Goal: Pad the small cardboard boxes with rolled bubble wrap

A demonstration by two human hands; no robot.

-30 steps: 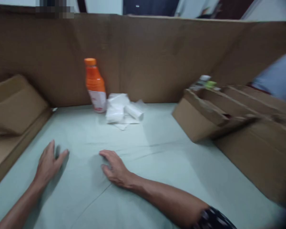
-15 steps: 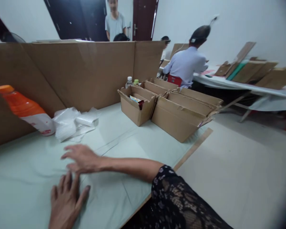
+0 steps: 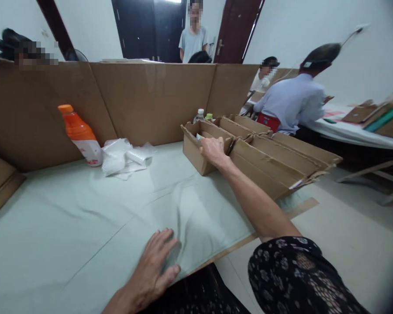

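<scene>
My right hand reaches over the near side of a small open cardboard box. Its fingertips dip inside, beside a small light-blue and white item, and the box wall and the hand itself hide whether they grip anything. Low over the front edge of the cloth-covered table, my left hand has its fingers outstretched and holds nothing.
More open cardboard boxes stand right of the small one. An orange bottle and crumpled bubble wrap lie near a cardboard partition. Two bottles stand behind the boxes. Several people are beyond.
My right hand has moved from beside the left hand, up and right to the small box. My left hand has shifted toward the table's front edge. The view has turned left.
</scene>
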